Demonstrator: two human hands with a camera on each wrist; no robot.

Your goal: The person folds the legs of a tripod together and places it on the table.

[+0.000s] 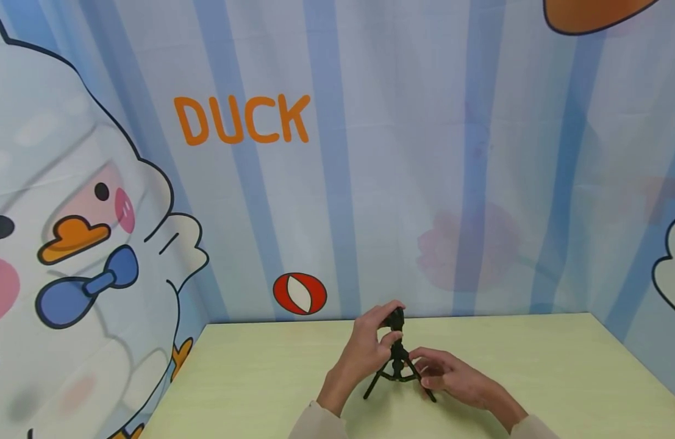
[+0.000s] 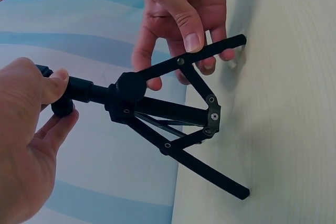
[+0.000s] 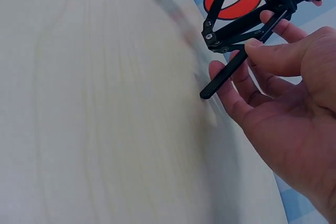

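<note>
A small black tripod stands upright over the table, its legs spread and joined to the centre column by hinged braces. My left hand holds it by the top, thumb and fingers around the head piece. In the left wrist view the hub knob sits just below that grip. My right hand is at the right-hand leg, pinching it between thumb and fingers. Whether every leg tip touches the table cannot be told.
The pale yellow table reaches back to a blue-and-white striped curtain. A large duck print covers the curtain's left side, and a red-and-white ball print is low behind the hands.
</note>
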